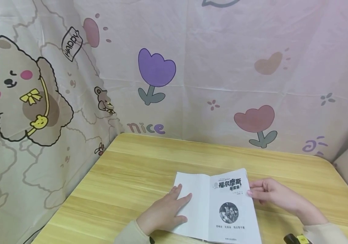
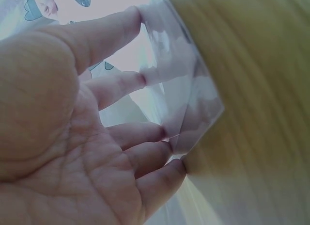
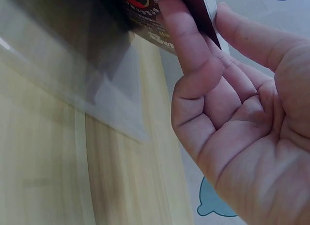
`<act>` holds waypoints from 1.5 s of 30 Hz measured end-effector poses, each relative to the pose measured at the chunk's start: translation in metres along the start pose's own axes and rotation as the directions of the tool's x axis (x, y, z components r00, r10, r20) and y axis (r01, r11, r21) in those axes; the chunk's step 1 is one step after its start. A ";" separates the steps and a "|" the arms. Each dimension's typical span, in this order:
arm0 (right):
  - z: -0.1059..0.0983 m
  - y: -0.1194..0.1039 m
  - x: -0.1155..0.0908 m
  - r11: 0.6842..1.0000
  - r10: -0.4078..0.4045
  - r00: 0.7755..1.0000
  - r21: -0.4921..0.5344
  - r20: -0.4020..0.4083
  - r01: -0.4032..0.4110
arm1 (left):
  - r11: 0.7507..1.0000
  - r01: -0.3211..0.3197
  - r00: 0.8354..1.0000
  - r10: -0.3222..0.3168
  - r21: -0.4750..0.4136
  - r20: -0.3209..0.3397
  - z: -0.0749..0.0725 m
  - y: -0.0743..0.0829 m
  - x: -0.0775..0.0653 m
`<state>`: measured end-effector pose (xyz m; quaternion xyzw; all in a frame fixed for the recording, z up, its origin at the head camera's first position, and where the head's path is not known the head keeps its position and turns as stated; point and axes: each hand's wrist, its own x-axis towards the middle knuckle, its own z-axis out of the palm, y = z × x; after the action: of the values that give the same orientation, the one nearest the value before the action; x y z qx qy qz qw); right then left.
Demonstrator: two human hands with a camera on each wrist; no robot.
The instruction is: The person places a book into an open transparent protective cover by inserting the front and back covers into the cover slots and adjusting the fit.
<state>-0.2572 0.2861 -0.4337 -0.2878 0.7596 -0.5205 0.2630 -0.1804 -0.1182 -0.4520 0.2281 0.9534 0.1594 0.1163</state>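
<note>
An open paperback book (image 1: pixel 208 203) lies on the wooden table, its left side blank white, its right page printed with a Chinese title and a round dark picture. My left hand (image 1: pixel 168 209) rests spread on the blank side. In the left wrist view, its fingertips touch the glossy white sheet (image 2: pixel 196 96) near a corner. My right hand (image 1: pixel 275 196) pinches the book's right edge, thumb on the page side. From the right wrist view, the index finger lies against the dark red cover (image 3: pixel 152 33), and that edge is tilted up.
The light wooden table (image 1: pixel 137 162) meets patterned cloth (image 1: pixel 198 67) at the back and left side. In the right wrist view, a translucent glossy sheet (image 3: pixel 109 116) hangs over the wood. Small dark devices sit at both wrists.
</note>
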 end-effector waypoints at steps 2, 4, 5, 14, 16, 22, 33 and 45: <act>0.000 -0.001 0.001 1.000 -0.001 1.000 -0.004 -0.006 0.001 | 1.000 0.002 1.000 -0.002 -0.003 0.004 0.000 0.000 0.000; 0.001 -0.002 0.002 1.000 0.002 1.000 -0.007 -0.014 -0.002 | 1.000 -0.002 1.000 0.002 -0.003 0.005 0.000 0.000 0.001; 0.001 -0.003 0.003 1.000 0.004 1.000 -0.008 -0.019 -0.004 | 1.000 -0.003 1.000 0.003 -0.003 0.006 0.000 0.001 0.001; 0.002 -0.008 0.007 1.000 -0.009 0.999 0.024 -0.037 0.010 | 1.000 -0.007 1.000 0.007 -0.005 0.008 0.000 0.002 0.002; 0.002 -0.010 0.008 1.000 0.005 0.999 0.016 -0.045 -0.004 | 1.000 -0.007 1.000 0.007 -0.006 0.007 0.000 0.002 0.002; 0.004 -0.014 0.012 1.000 0.016 0.998 0.001 -0.066 -0.016 | 1.000 -0.009 1.000 0.009 -0.008 0.006 0.000 0.002 0.002; 0.012 -0.026 0.022 0.999 0.004 0.996 0.040 -0.088 -0.001 | 1.000 -0.014 1.000 0.014 0.002 -0.003 0.000 0.003 0.002; 0.026 -0.035 0.043 0.999 0.005 0.990 0.044 -0.138 0.001 | 1.000 -0.012 1.000 0.012 0.008 -0.019 0.003 0.000 0.003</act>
<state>-0.2632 0.2283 -0.4139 -0.2446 0.7646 -0.5555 0.2166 -0.1819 -0.1156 -0.4555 0.2326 0.9537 0.1586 0.1054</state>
